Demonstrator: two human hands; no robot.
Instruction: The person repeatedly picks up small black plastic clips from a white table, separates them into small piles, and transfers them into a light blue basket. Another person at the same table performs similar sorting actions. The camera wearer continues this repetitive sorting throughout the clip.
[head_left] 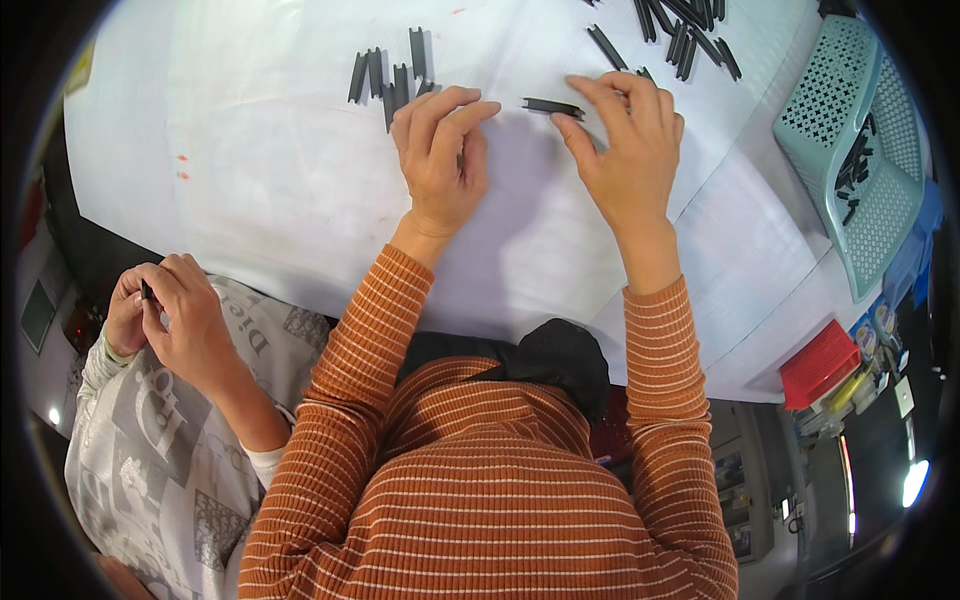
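beside the right hand [632, 140], its fingers parted, a black grooved strip [550, 106] is thumb-touched; leftward, the left hand [440, 155] is loosely curled, empty. if pinched off-centre, the strip could be flipped.

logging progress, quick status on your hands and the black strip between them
Left hand half curled, looks empty. Right hand open, thumb at black grooved strip. Strip cluster beyond left hand, not in between.
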